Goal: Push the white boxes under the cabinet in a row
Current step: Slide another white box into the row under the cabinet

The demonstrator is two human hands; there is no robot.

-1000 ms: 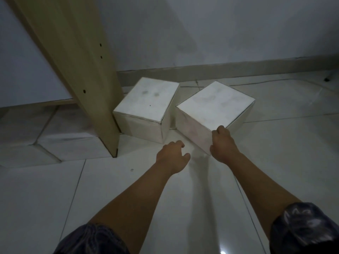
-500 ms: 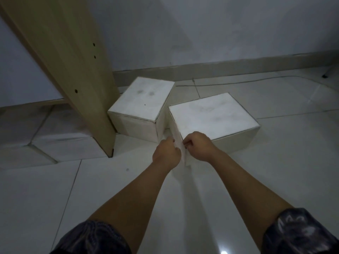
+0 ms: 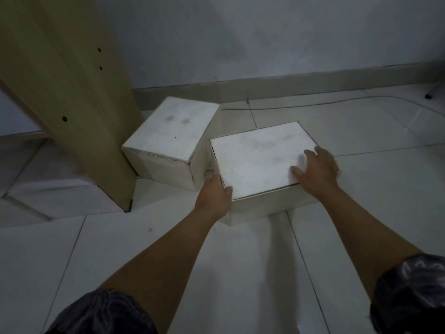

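Two white boxes stand on the tiled floor. The far box rests against the wooden cabinet side panel. The near box sits right of it, its long side toward me, almost touching it at a corner. My left hand presses on the near box's front left corner, thumb on the top edge. My right hand lies on the box's top right corner with fingers spread over the top.
A grey skirting board runs along the white wall behind. A thin cable trails over the floor behind the boxes. Under the cabinet, left of the panel, lies dark floor.
The near box has turned further, its long side now facing me. My right hand has shifted from the front left corner to the right corner; my left hand now holds the front left corner.
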